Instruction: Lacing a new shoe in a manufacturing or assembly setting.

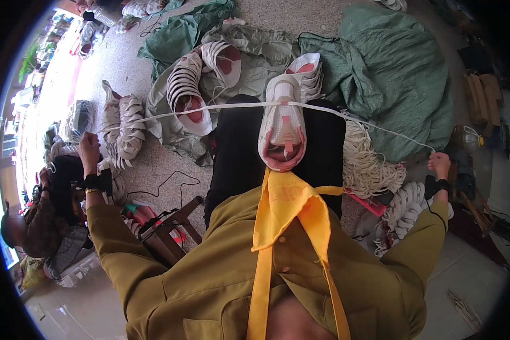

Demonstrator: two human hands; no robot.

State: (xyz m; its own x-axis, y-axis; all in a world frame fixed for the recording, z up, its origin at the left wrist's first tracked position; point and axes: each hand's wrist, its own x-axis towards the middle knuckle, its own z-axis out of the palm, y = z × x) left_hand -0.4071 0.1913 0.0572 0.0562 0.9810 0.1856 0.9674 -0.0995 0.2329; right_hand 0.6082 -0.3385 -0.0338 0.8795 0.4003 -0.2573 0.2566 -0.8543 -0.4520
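A white and pink sneaker (284,116) rests across my thighs with its toe pointing away from me and its pink-lined opening toward me. One long white shoelace (221,106) crosses the shoe near the toe end of its lacing area, and its two halves stretch out to both sides. Far out on the left, my left hand (89,148) is closed on one end of the lace. On the opposite side, my right hand (438,164) pinches the other end, its arm spread wide. The right half sags slightly.
Nested shoe uppers (183,79) lie on grey-green sheeting beyond my knees. A large green sack (399,73) sits at the far right. By my right thigh hangs a bundle of white laces (364,161). A wooden stool (173,232) and another person (54,232) are at left.
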